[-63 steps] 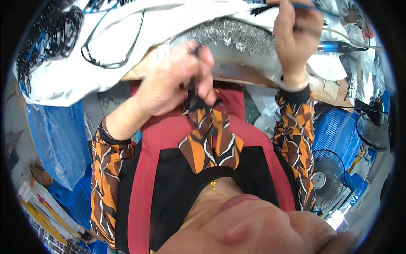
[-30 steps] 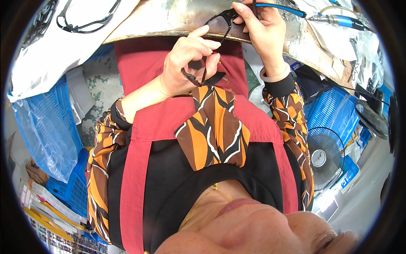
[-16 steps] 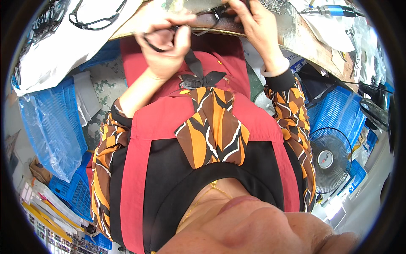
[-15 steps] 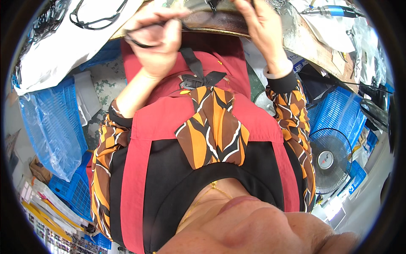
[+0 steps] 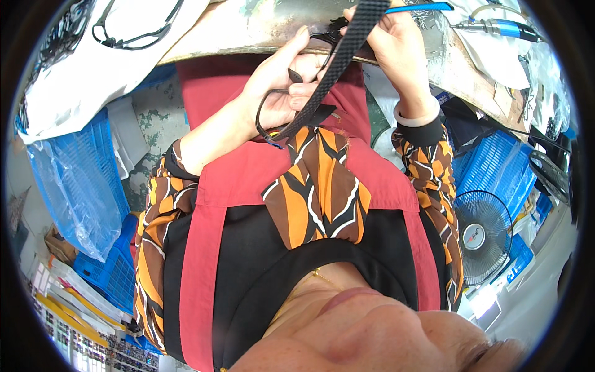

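Note:
My left hand (image 5: 282, 87) is turned palm up, fingers curled round a black eyeglass frame (image 5: 263, 115). A wide black temple with a woven pattern (image 5: 338, 65) slants from beside this hand to the top edge, passing in front of both hands' fingers. My right hand (image 5: 400, 46) is closed at the bench edge. A thin bright blue strip (image 5: 424, 7) sticks out to the right from its fingers; whether it belongs to the eyeglasses I cannot tell. Small dark parts show between the hands, and the right fingertips are partly hidden by the temple.
Another black eyeglass frame (image 5: 133, 34) lies on white cloth at the left of the bench (image 5: 260, 31). On the right lies a blue and silver handheld tool (image 5: 508, 29) with a cord. Blue crates (image 5: 77, 180) stand below on the left, and a fan (image 5: 483, 239) on the right.
My left hand has moved nearer and to the right, turning palm up with the eyeglass frame. The patterned temple and blue strip have come into view. My right hand has shifted slightly right.

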Demonstrator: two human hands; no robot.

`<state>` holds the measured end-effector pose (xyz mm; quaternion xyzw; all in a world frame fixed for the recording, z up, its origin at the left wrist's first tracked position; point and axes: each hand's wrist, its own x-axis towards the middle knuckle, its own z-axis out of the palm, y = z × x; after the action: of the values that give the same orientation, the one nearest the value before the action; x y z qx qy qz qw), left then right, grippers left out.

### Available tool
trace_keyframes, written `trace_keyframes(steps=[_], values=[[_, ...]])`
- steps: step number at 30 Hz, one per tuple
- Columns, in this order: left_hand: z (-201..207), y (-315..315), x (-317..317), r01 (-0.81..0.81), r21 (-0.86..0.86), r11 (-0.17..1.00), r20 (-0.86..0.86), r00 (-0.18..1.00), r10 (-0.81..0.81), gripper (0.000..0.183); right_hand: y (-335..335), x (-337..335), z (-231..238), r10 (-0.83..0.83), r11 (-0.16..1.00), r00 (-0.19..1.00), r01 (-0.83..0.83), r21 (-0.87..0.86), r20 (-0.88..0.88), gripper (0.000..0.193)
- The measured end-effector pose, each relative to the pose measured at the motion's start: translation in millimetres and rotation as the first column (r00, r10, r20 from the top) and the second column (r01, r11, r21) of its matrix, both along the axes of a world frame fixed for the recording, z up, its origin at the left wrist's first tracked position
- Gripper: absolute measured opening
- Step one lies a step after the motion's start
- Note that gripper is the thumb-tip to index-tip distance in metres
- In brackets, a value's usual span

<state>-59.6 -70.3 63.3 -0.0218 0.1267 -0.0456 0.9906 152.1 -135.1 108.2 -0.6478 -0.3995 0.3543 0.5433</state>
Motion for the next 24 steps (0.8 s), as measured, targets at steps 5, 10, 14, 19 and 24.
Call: trace_keyframes(steps=[5, 10, 14, 19, 24], values=[[19, 0, 4, -0.027, -0.032, 0.999, -0.101, 0.995, 0.023, 0.067, 6, 4, -2, -0.02, 0.989, 0.985, 0.045, 0.144, -0.17, 0.014], [22, -1, 3, -0.035, -0.058, 0.998, -0.175, 0.984, 0.025, 0.067, 0, 6, 15, 0.073, 0.992, 0.917, -0.108, 0.069, 0.392, 0.016], [10, -3, 0, -0.038, -0.078, 0.996, 0.081, 0.996, 0.045, 0.068, 7, 10, 28, 0.2, 0.977, 0.752, -0.202, -0.069, 0.628, 0.018], [-5, -7, 4, -0.075, -0.09, 0.993, 0.112, 0.99, 0.085, 0.071, 19, 11, 28, 0.293, 0.953, 0.815, -0.207, -0.222, 0.499, 0.021], [-2, 5, 4, 0.0, 0.01, 1.0, 0.023, 1.0, -0.001, 0.083, 14, 1, 23, 0.095, 0.994, 0.764, -0.102, -0.026, 0.638, 0.027]])
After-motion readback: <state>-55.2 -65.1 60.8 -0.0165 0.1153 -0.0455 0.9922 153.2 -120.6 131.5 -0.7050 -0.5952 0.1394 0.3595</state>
